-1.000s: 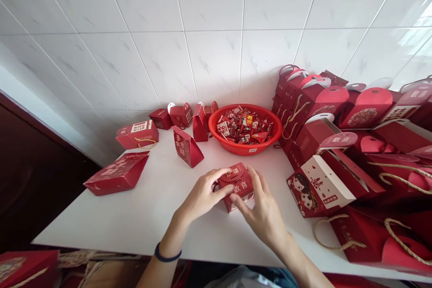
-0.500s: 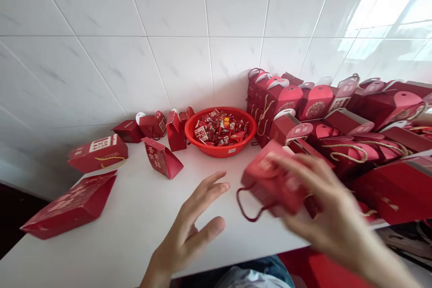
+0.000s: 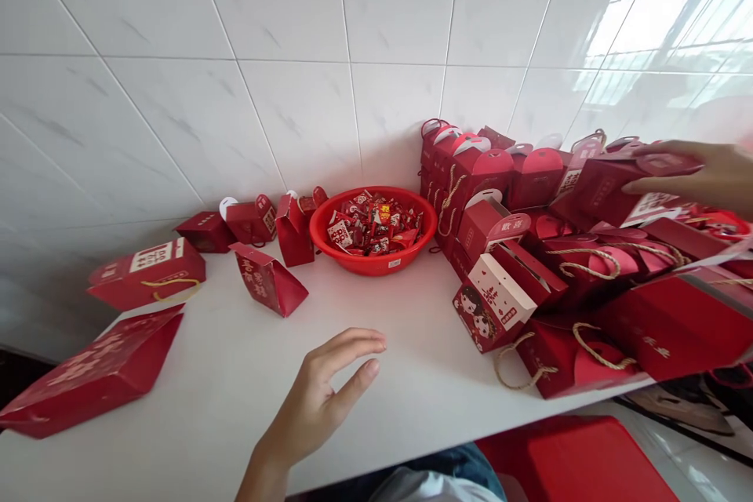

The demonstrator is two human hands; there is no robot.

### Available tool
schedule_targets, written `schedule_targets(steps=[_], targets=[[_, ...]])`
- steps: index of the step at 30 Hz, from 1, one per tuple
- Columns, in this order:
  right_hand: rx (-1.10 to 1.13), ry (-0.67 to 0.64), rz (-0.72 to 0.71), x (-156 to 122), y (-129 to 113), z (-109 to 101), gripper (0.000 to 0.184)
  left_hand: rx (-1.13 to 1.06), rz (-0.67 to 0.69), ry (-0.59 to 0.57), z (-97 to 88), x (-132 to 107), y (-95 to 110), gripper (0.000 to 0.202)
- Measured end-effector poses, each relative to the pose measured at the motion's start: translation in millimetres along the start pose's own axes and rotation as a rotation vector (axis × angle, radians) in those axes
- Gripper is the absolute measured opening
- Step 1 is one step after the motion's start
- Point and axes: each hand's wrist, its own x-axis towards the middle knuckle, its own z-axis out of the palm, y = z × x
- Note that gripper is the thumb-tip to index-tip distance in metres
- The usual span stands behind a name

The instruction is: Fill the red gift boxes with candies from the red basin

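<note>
My left hand (image 3: 321,400) hovers open over the white table (image 3: 235,384) near its front edge, fingers apart, holding nothing. My right hand (image 3: 700,172) is stretched far to the right, fingers closed on a small red gift box (image 3: 612,188), which it holds on top of the big pile of red gift boxes (image 3: 529,251) at the right. A red bowl (image 3: 373,231) full of wrapped candies stands against the tiled wall at the middle.
Several folded red boxes lie at the left: a flat one (image 3: 94,372) by the table's edge, one with a rope handle (image 3: 147,271), a triangular one (image 3: 267,282). A red stool or crate (image 3: 576,463) sits below the table at the right.
Both hands were on the small red box at the table's middle. My right hand carried it to the right onto the pile; my left hand let go and stayed open. The view swung right.
</note>
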Motion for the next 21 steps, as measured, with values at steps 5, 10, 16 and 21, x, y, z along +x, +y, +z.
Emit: schedule_targets(steps=[5, 10, 16, 21], targets=[[0.127, -0.021, 0.015, 10.3, 3.2, 14.8, 0.055, -0.006, -0.059, -0.034, 2.6, -2.6, -6.9, 0.022], [0.217, -0.009, 0.079, 15.8, 11.4, 3.2, 0.059, -0.021, -0.111, -0.104, 7.5, -0.1, -11.7, 0.025], [0.192, -0.071, 0.081, 15.9, 4.8, 2.5, 0.058, -0.043, -0.182, -0.152, 12.0, 0.7, -13.2, 0.029], [0.104, -0.079, 0.081, 9.7, -5.4, 23.1, 0.056, -0.077, -0.221, -0.18, 14.9, -0.6, -13.4, 0.03]])
